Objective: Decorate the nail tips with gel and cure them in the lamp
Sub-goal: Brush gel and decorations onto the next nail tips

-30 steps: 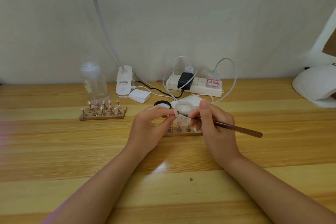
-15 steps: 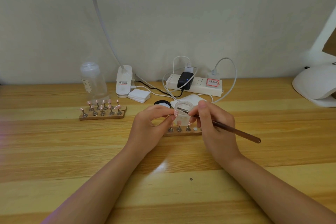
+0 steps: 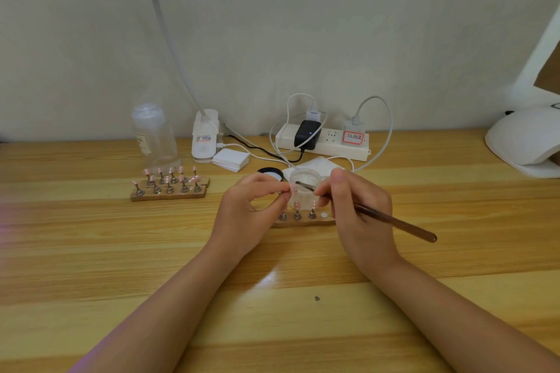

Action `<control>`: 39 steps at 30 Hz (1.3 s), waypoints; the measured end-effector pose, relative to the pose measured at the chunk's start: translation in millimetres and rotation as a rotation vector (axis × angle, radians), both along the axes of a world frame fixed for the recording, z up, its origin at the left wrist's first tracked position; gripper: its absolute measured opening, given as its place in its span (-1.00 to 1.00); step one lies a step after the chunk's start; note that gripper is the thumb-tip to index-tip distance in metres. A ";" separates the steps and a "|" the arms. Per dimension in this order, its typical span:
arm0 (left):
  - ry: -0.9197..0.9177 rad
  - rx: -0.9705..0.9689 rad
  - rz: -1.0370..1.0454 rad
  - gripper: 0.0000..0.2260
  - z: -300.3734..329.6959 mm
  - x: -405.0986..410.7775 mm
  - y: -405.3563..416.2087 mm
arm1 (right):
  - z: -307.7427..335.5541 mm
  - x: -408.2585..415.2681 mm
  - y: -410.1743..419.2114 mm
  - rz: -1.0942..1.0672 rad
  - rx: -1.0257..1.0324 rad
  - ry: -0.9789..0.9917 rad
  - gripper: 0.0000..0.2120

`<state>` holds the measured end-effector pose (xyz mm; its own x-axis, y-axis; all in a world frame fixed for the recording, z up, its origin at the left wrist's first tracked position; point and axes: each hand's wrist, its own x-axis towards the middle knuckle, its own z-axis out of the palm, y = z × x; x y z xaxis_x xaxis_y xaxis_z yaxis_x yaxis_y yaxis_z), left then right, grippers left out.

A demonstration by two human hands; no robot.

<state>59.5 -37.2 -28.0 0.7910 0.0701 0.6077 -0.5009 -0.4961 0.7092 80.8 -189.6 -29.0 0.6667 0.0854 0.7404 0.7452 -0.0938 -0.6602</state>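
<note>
Left hand [image 3: 245,215] pinching pink nail tip [image 3: 293,190]; right hand [image 3: 360,209] gripping brown wooden-handled brush [image 3: 391,219]. Risk: gel smearing, or knocking clear gel jar [image 3: 304,188] behind.

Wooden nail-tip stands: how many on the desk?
2. One wooden stand sits left, in front of the clear bottle, full of pink tips. The other stand lies between the left hand and right hand, partly hidden.

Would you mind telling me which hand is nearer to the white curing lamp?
Right. The right hand lies between the lamp and the left hand, which is farther off.
</note>
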 end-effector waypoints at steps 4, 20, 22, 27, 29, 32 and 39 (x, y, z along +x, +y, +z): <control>0.014 -0.013 0.000 -0.78 1.0 -1.0 -0.3 | 0.9 1.5 2.0 -0.012 -0.067 -0.003 -0.69; 0.035 -0.020 0.017 -0.73 2.9 -3.2 -1.5 | 3.3 0.3 1.5 -0.077 -0.091 -0.030 -0.68; 0.040 -0.021 0.017 -0.74 3.0 -3.4 -1.4 | 3.2 1.0 2.3 -0.089 -0.119 -0.030 -0.68; 0.053 -0.011 0.017 -0.76 2.9 -3.3 -1.1 | -0.6 3.0 -0.3 -0.098 -0.086 -0.033 -0.59; 0.058 -0.013 0.017 -0.76 3.0 -3.6 -1.2 | -2.6 3.6 -1.3 -0.116 -0.069 -0.040 -0.54; 0.060 -0.012 0.016 -0.76 3.4 -3.6 -0.7 | -3.3 3.7 -2.4 -0.126 -0.042 -0.050 -0.55; 0.052 -0.006 0.016 -0.75 2.5 -3.6 -2.1 | 0.4 2.8 2.8 -0.108 -0.124 -0.067 -0.67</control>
<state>56.0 -39.3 -25.6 0.8205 0.0864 0.5651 -0.4550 -0.4996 0.7371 83.6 -186.9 -28.6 0.6265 0.1096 0.7717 0.7683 -0.2535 -0.5878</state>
